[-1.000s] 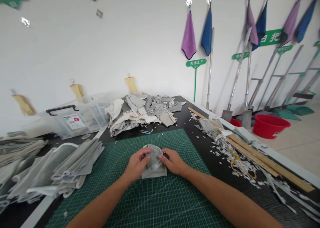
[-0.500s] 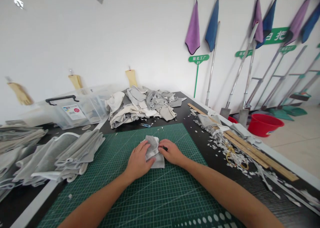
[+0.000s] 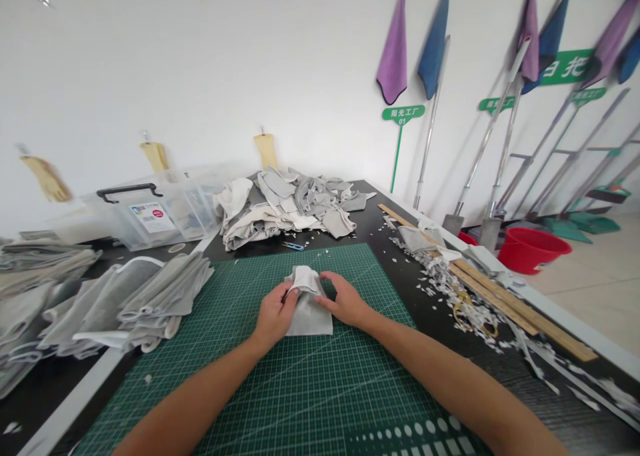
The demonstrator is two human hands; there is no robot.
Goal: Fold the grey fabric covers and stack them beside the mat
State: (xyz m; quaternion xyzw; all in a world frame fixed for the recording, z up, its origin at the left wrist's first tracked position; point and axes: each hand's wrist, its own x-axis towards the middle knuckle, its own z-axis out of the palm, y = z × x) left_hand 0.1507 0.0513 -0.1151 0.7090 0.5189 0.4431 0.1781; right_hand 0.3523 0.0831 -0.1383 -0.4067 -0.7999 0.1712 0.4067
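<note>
A small grey fabric piece (image 3: 311, 315) rests on the green cutting mat (image 3: 320, 383), its lower part flat and its top edge bunched up, with a paler side showing. My left hand (image 3: 277, 311) pinches the raised part between thumb and fingers from the left. At the right edge of the fabric is my right hand (image 3: 346, 300), thumb and fingers apart, the thumb tip close to or touching the cloth. Whether it presses on the cloth is hard to make out.
Folded grey pieces (image 3: 165, 293) are stacked left, near a clear plastic box (image 3: 150, 219). Behind the mat lie a heap of grey scraps (image 3: 300, 203) and blue thread snips (image 3: 293, 246). Wooden rulers (image 3: 520, 309), gold-handled scissors (image 3: 463, 306) and trimmings lie right.
The upper part of the fabric has been lifted and turned over, showing its paler side. My left hand now pinches it, and my right fingers have spread apart from their pinch.
</note>
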